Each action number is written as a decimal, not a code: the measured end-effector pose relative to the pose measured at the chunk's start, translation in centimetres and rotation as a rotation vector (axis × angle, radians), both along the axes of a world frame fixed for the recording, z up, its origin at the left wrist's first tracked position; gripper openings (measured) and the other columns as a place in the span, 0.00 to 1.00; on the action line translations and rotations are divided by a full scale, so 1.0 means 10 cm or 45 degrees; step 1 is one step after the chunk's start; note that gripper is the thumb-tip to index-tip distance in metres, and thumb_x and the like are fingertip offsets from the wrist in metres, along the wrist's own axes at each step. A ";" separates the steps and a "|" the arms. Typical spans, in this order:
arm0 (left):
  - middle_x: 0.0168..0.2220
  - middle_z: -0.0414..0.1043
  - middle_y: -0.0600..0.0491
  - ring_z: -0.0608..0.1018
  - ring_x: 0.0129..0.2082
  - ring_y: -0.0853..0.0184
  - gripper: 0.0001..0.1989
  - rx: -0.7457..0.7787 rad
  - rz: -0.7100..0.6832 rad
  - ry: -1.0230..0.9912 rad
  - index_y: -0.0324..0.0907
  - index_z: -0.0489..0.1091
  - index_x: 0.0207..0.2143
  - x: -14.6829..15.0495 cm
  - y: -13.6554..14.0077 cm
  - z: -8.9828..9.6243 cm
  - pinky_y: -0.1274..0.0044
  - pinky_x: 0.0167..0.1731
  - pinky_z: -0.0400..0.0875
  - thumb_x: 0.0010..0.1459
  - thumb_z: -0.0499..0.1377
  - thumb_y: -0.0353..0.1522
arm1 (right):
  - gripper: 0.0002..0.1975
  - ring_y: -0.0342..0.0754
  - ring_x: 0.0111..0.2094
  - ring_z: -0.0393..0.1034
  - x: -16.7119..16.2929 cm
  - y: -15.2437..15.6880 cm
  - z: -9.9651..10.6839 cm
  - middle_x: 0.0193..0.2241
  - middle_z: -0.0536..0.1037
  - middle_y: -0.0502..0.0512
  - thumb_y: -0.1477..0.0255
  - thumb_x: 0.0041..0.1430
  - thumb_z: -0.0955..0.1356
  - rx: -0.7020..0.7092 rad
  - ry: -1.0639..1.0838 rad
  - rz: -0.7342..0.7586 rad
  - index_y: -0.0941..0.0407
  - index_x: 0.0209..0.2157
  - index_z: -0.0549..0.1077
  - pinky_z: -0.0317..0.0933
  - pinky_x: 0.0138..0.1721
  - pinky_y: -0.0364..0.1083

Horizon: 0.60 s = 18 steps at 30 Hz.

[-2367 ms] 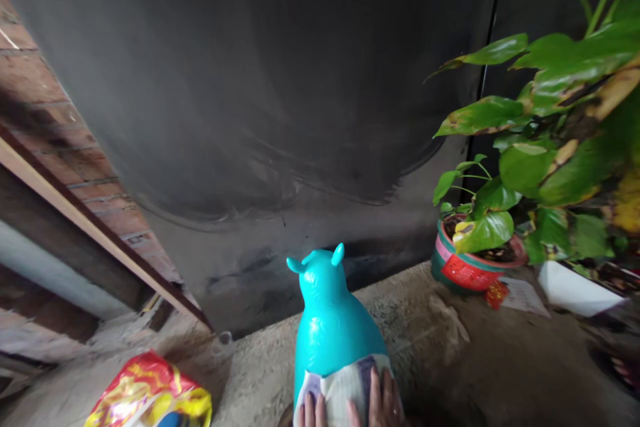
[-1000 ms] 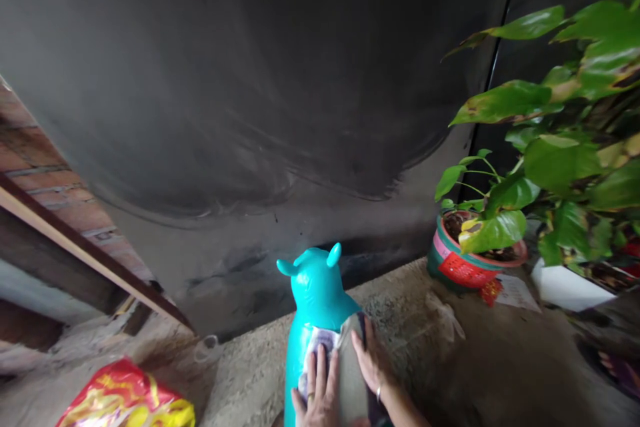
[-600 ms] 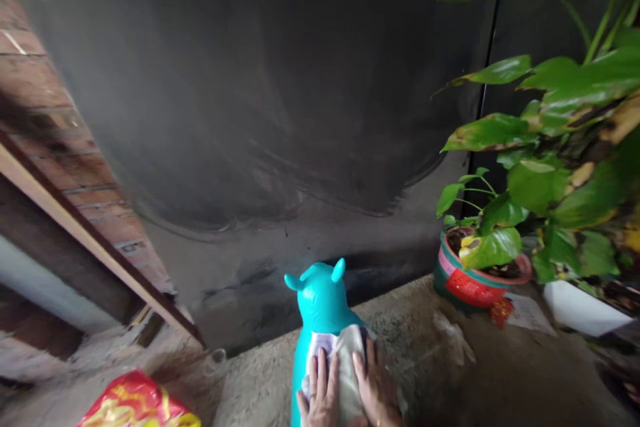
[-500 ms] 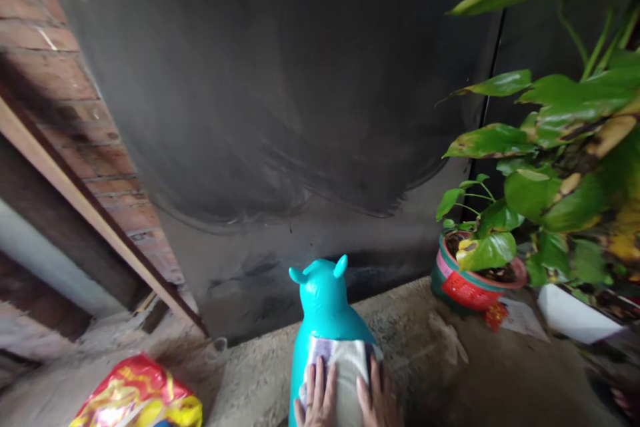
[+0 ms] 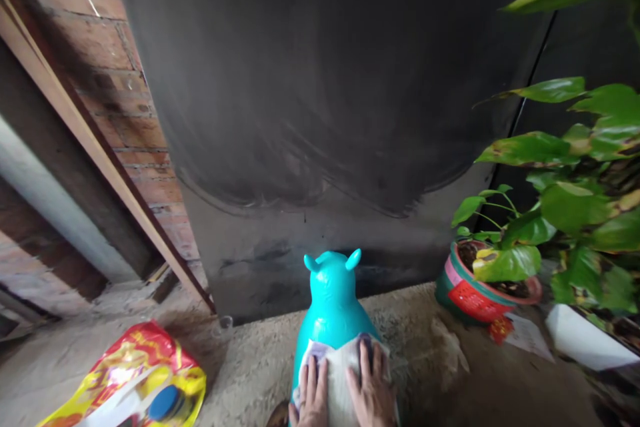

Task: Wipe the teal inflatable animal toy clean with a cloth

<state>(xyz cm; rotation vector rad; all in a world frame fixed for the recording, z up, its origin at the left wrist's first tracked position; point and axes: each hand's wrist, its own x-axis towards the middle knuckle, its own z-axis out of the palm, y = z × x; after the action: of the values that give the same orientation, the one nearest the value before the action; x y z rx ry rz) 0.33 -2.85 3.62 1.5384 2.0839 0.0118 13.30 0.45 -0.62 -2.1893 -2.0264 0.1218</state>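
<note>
A turquoise inflatable animal toy (image 5: 331,305) with two small ears stands on the concrete floor at the bottom centre, facing the dark wall. A pale cloth (image 5: 337,373) lies over its back. My left hand (image 5: 310,395) presses flat on the left side of the cloth, fingers together and pointing forward. My right hand (image 5: 369,388) lies flat on the right side of the cloth, fingers slightly spread. Both hands rest on the cloth rather than gripping it.
A dark smeared metal door (image 5: 320,113) fills the view ahead. Brick wall and a slanted wooden beam (image 5: 95,147) stand at left. A red and yellow plastic bag (image 5: 130,387) lies at lower left. A potted plant (image 5: 487,280) and a white planter (image 5: 580,337) sit right.
My hands slid back down the toy's back with the cloth after reaching higher a second ago. The view shifted, showing more brick wall and the plastic bag.
</note>
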 end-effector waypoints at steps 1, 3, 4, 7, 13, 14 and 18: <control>0.70 0.30 0.53 0.38 0.69 0.55 0.41 -0.001 -0.001 -0.001 0.49 0.40 0.65 -0.03 0.09 0.01 0.49 0.61 0.48 0.51 0.52 0.45 | 0.30 0.64 0.64 0.48 -0.05 0.15 0.08 0.65 0.51 0.62 0.60 0.64 0.57 -0.044 0.021 -0.014 0.52 0.65 0.49 0.65 0.48 0.66; 0.69 0.25 0.50 0.36 0.69 0.54 0.52 -0.020 -0.002 -0.018 0.46 0.35 0.66 -0.07 0.23 0.02 0.48 0.59 0.51 0.43 0.59 0.44 | 0.30 0.64 0.65 0.45 -0.16 0.38 0.20 0.66 0.48 0.63 0.61 0.65 0.57 -0.075 0.041 -0.020 0.53 0.66 0.46 0.61 0.51 0.68; 0.69 0.23 0.49 0.35 0.69 0.53 0.56 -0.034 -0.004 -0.029 0.45 0.33 0.66 -0.09 0.28 0.02 0.49 0.59 0.53 0.39 0.61 0.42 | 0.30 0.65 0.65 0.44 -0.21 0.47 0.24 0.66 0.47 0.63 0.61 0.65 0.57 -0.072 0.042 -0.026 0.53 0.66 0.46 0.59 0.52 0.69; 0.69 0.21 0.49 0.33 0.69 0.53 0.59 -0.049 -0.011 -0.037 0.44 0.32 0.66 -0.12 0.35 0.02 0.50 0.59 0.53 0.35 0.62 0.41 | 0.30 0.66 0.64 0.45 -0.28 0.56 0.27 0.66 0.49 0.65 0.59 0.65 0.57 -0.040 0.058 -0.030 0.53 0.65 0.48 0.56 0.53 0.71; 0.70 0.36 0.55 0.40 0.69 0.54 0.49 0.116 0.073 0.035 0.50 0.40 0.65 -0.05 0.11 0.02 0.55 0.62 0.53 0.43 0.59 0.47 | 0.29 0.64 0.63 0.52 -0.16 0.19 0.01 0.64 0.55 0.61 0.58 0.63 0.59 0.022 0.019 0.002 0.50 0.64 0.54 0.61 0.51 0.67; 0.69 0.39 0.57 0.41 0.69 0.55 0.47 0.126 0.084 0.036 0.52 0.42 0.65 -0.03 0.02 0.01 0.58 0.63 0.52 0.44 0.58 0.47 | 0.28 0.64 0.63 0.52 -0.12 0.05 -0.08 0.64 0.56 0.60 0.58 0.62 0.59 0.050 -0.011 0.030 0.49 0.63 0.56 0.62 0.50 0.67; 0.68 0.44 0.59 0.44 0.68 0.54 0.41 0.127 0.090 0.016 0.55 0.41 0.64 0.05 -0.39 -0.05 0.57 0.62 0.53 0.49 0.54 0.47 | 0.25 0.66 0.58 0.60 0.07 -0.58 -0.39 0.58 0.66 0.65 0.58 0.61 0.60 0.319 -0.166 0.157 0.52 0.56 0.68 0.63 0.49 0.63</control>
<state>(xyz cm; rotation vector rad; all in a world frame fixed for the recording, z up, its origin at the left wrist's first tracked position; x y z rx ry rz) 0.81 -6.75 3.09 1.5247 2.1761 0.1346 14.02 -5.34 -4.56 -1.9669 -2.1121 -0.2540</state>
